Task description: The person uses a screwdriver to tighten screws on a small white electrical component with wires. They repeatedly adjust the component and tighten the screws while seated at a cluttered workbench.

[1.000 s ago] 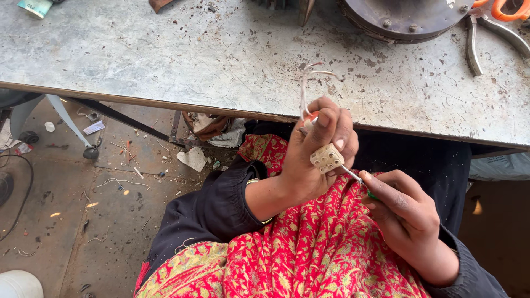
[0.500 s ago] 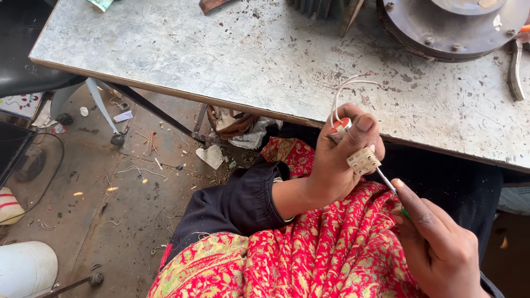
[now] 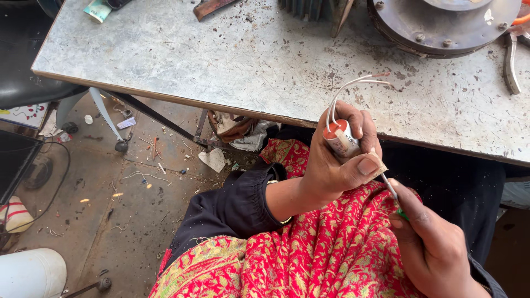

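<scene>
Head view looked down on a person sitting at the edge of a scuffed grey table (image 3: 221, 60), a red patterned cloth (image 3: 309, 254) across the lap. Left hand (image 3: 337, 160) was wrapped tight around a small white capacitor (image 3: 343, 140) with an orange end, thumb pressed along its side, held just below the table edge over the lap. Thin white wires (image 3: 353, 88) curled up from the orange end and reached over the tabletop. Right hand (image 3: 433, 248) gripped a screwdriver (image 3: 393, 196) by its green handle, fingers closed around it, the thin metal shaft angled up so the tip met the lower end of the capacitor beside the left thumb. On the table, a round metal housing (image 3: 441, 22) sat at the far right, with pliers (image 3: 510, 60) next to it. Scraps littered the floor (image 3: 127, 187) below.
</scene>
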